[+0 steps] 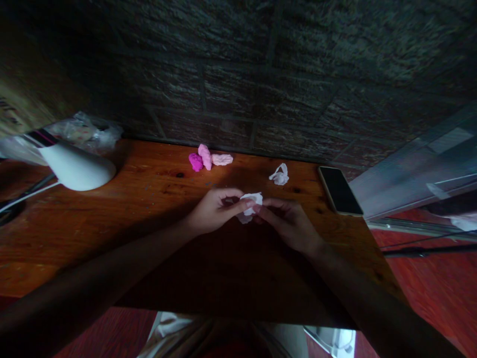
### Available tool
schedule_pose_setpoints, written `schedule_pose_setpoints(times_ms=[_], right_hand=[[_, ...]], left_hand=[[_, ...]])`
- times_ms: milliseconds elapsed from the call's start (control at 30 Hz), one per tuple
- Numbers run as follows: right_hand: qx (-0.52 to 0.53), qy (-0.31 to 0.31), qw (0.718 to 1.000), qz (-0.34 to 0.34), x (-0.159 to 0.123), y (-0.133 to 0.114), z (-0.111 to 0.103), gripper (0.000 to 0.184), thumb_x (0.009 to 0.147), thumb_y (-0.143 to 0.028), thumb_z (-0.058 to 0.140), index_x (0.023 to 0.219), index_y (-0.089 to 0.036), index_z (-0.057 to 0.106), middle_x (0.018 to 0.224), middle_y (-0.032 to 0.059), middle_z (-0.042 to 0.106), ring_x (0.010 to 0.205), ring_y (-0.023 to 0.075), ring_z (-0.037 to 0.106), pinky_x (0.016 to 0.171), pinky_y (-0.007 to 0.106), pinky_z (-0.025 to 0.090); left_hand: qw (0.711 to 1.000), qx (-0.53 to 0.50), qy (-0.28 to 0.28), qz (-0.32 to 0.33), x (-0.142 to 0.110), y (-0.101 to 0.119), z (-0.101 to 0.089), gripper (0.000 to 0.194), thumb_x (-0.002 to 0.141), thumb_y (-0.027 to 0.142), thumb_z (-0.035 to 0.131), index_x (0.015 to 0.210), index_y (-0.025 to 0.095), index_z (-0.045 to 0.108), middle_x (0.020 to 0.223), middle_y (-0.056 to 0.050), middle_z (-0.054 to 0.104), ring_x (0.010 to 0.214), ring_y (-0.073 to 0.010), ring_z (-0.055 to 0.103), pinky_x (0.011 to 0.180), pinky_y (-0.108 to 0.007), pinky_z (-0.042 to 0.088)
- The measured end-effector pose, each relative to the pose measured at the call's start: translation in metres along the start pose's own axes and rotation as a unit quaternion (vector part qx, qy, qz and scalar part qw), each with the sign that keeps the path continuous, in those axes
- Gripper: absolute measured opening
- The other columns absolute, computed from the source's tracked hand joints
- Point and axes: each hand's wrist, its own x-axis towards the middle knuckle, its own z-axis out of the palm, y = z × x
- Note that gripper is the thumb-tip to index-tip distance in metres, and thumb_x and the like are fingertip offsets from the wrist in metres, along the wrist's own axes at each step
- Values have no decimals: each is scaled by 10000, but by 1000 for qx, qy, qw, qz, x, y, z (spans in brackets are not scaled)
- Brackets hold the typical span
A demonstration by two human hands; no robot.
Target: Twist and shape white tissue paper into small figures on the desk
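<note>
In the head view, my left hand [210,211] and right hand [294,226] pinch a white scrap [253,198] from either side, each grip closed to its thickness, probably to steady something so flimsy. It sits above the desk [160,169], nearer the back edge than the front. Pink lumps [204,156] and a crumpled wrapper [279,175] lie along that back edge, the phone [341,190] by the right edge, seemingly to spare my forearms room.
</note>
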Motion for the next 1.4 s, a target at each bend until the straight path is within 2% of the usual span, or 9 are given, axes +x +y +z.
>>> schedule_pose_setpoints(times_ms=[133, 333, 500, 633, 800, 1000, 1267, 1400], right_hand=[[-10, 21, 1000, -10, -1, -4, -1, 212, 842, -436, 762, 860, -229, 803, 759, -1, 748, 695, 130, 658, 698, 263, 533], [31, 63, 997, 9, 1, -5, -1, 209, 773, -413, 824, 898, -247, 806, 768, -21, 742, 675, 113, 638, 694, 256, 534], [43, 51, 998, 4, 1, -4, 1, 216, 782, -438, 812, 830, -228, 797, 732, -11, 724, 656, 110, 614, 653, 246, 508], [17, 52, 998, -3, 1, -6, 0, 225, 777, -434, 818, 763, -212, 784, 683, -15, 695, 632, 104, 584, 629, 237, 481], [-12, 83, 996, 7, 1, -6, -2, 284, 751, -490, 825, 785, -211, 783, 671, -12, 680, 623, 120, 576, 634, 263, 496], [17, 76, 997, 3, 2, -5, 1, 316, 750, -522, 817, 860, -226, 795, 788, 9, 727, 675, 131, 605, 665, 273, 515], [5, 97, 995, 1, 2, -1, 1, 290, 737, -499, 840, 791, -218, 798, 663, -11, 667, 611, 112, 546, 604, 249, 453], [7, 112, 993, 31, 3, -1, 1, 326, 720, -518, 842, 808, -207, 796, 666, -9, 664, 600, 111, 528, 584, 251, 438]], left_hand=[[999, 3, -42, -16, 0, -4, 1, 209, 857, 307, 716, 822, 103, 743, 777, -68, 762, 696, -142, 680, 654, -236, 533], [998, 12, -56, 3, -1, -6, -1, 220, 900, 301, 671, 846, 99, 741, 783, -66, 753, 694, -137, 667, 675, -246, 533], [997, 25, -67, 0, -2, -1, 0, 200, 895, 285, 681, 839, 103, 741, 767, -51, 739, 689, -129, 652, 657, -231, 508], [998, 31, -60, -2, -2, 2, 1, 198, 877, 288, 699, 816, 106, 746, 750, -49, 740, 678, -129, 651, 646, -227, 500], [999, 18, -38, -2, -1, 1, -1, 259, 912, 333, 666, 790, 115, 735, 744, -58, 748, 672, -139, 673, 654, -235, 525], [1000, 16, -9, 15, -2, -1, 0, 248, 904, 359, 684, 817, 129, 718, 765, -55, 741, 673, -137, 666, 649, -239, 538], [998, 55, 0, 33, -3, 4, 0, 217, 920, 286, 653, 765, 135, 663, 727, -32, 692, 644, -113, 624, 593, -205, 488], [998, 63, 1, 31, -2, 2, 0, 232, 922, 307, 651, 768, 134, 660, 713, -27, 681, 638, -112, 617, 597, -205, 479]])
